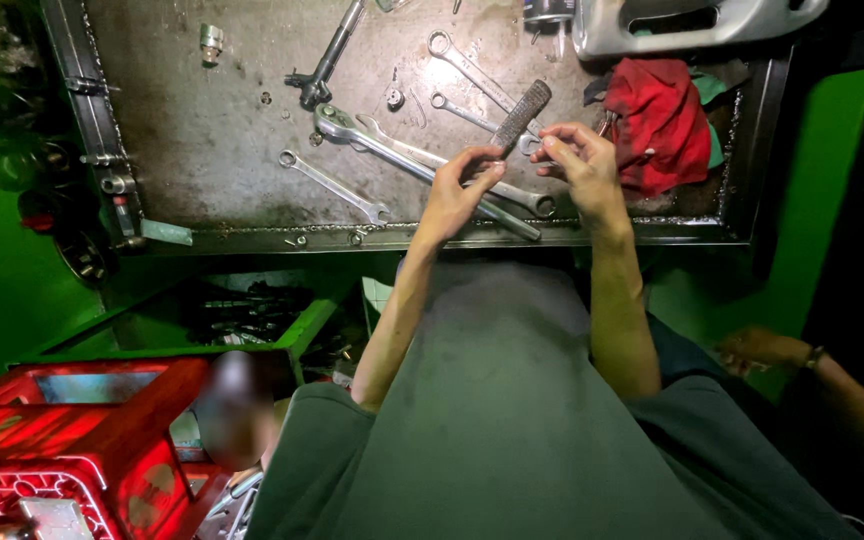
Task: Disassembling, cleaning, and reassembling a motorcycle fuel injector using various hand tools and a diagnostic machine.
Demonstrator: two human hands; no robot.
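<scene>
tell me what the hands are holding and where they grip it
Both hands grip a dark rough file: left hand at its lower end, right hand just beside it.

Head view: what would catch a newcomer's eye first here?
The person's two hands, left hand and right hand, meet at centre over a grimy metal tray, holding a dark rough-surfaced file between them. Long silver wrenches lie scattered beneath, and a crumpled red rag sits at the tray's right end.
</scene>
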